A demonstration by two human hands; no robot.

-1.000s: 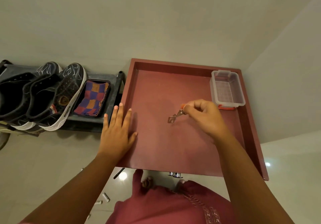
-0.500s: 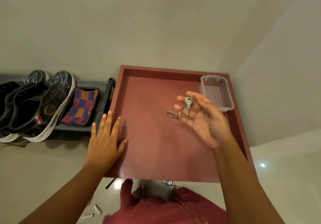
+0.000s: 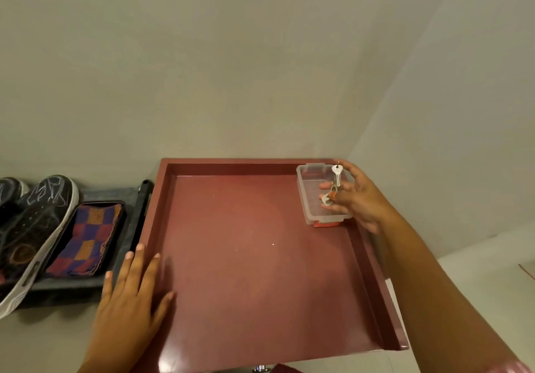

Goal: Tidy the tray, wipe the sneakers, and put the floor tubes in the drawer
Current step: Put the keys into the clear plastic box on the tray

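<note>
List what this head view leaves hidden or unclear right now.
- Sneakers: cut off by the left edge of the head view.
- Clear box: right side hidden behind the right hand and the keys.
- Small tag under the keys: too small to identify.
- Tray: near-left corner covered by the left hand.
- Drawer and floor tubes: out of frame.

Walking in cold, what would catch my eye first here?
Probably the big red tray, with the right hand dangling a key over a clear plastic box in its far right corner. The left hand lies flat on the tray's near left edge, and black sneakers and a checkered cloth sit to the left.
</note>
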